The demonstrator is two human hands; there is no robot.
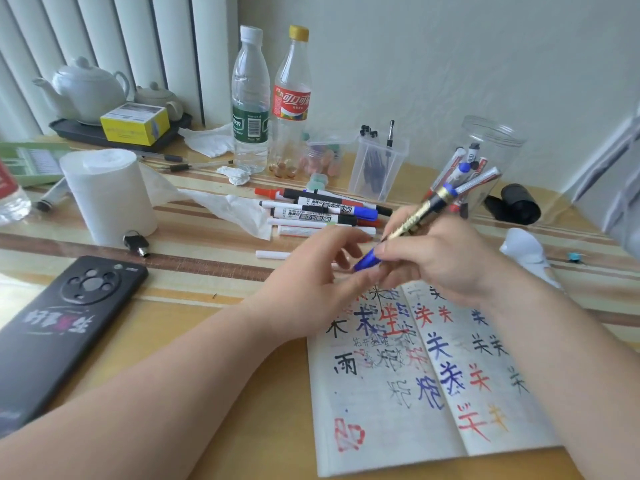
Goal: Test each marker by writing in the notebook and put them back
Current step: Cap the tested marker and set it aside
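Observation:
An open notebook (408,403) lies at the table's front, covered with black, blue, red and orange characters. Above its top edge my right hand (440,258) grips a gold-barrelled marker (415,216), tilted with its blue cap end (367,261) pointing down-left. My left hand (311,282) is at that blue cap, fingers curled around it. A pile of loose markers (322,209) with red, blue and black caps lies just behind my hands. A clear plastic jar (485,161) at the back right holds several more markers.
A black phone (59,327) lies at the front left, a key (136,243) and a paper roll (110,195) behind it. Two bottles (270,98), a clear pen cup (377,164), a teapot tray (114,129), tissues (228,209) and a black cylinder (516,204) crowd the back.

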